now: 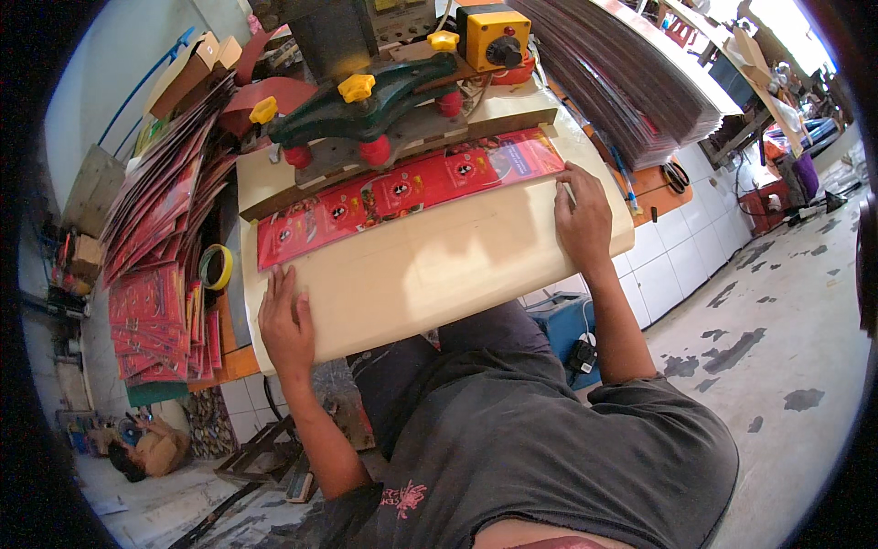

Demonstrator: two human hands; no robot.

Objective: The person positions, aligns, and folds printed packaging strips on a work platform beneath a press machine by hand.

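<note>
A long red printed strip (402,189) lies on a pale cream board (439,247), its far edge against the press. My left hand (287,320) rests flat on the board's left side, fingers stretched toward the strip's near left corner. At the strip's right end, my right hand (583,218) lies with its fingers extended and its fingertips at the corner. Beyond the strip stands a press with a dark green clamp arm (393,101), yellow knobs (357,88) and red feet. A metal bar (320,183) of the press runs along the strip's far side.
Stacked red printed sheets (151,306) spread at the left, beside a yellow tape roll (216,266). A tall pile of sheets (631,82) stands at the right, near scissors (675,177). A yellow switch box (494,38) sits above the press. Another person (155,448) is at the lower left.
</note>
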